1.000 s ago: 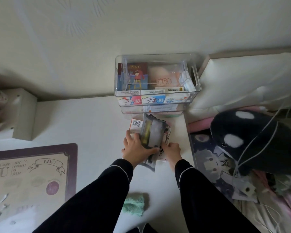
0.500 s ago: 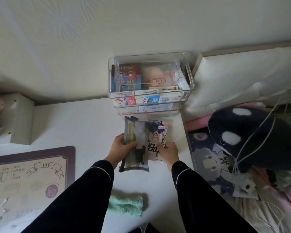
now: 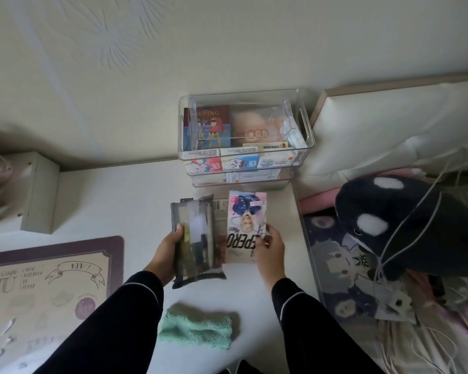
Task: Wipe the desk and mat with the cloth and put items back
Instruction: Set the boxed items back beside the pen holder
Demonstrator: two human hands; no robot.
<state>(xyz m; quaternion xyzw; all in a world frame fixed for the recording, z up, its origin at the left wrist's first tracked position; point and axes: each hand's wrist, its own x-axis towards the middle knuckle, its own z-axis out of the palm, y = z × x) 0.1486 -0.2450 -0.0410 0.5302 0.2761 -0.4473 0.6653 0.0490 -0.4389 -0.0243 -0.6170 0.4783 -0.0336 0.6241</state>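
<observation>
While the left hand (image 3: 168, 251) grips a grey pouch (image 3: 197, 238) and the right hand (image 3: 271, 249) pinches a printed packet (image 3: 245, 225), the green cloth (image 3: 197, 330) lies bunched on the tabletop (image 3: 106, 206) between both sleeves (image 3: 125, 319). The mat (image 3: 52, 279) lies farther left.

An orca plush (image 3: 405, 228) lies on patterned bedding (image 3: 333, 268), a white cushion (image 3: 389, 130) behind it.

Fingers of the left hand (image 3: 166, 251) lay mostly hidden behind the translucent pouch (image 3: 197, 238), its contents too blurred to tell. The pouch and the booklet (image 3: 245, 225) covered most of a barcoded packet (image 3: 220, 210). The mat (image 3: 65, 245) ran off the left edge; small print in the clear bin (image 3: 305, 125) was unreadable.
</observation>
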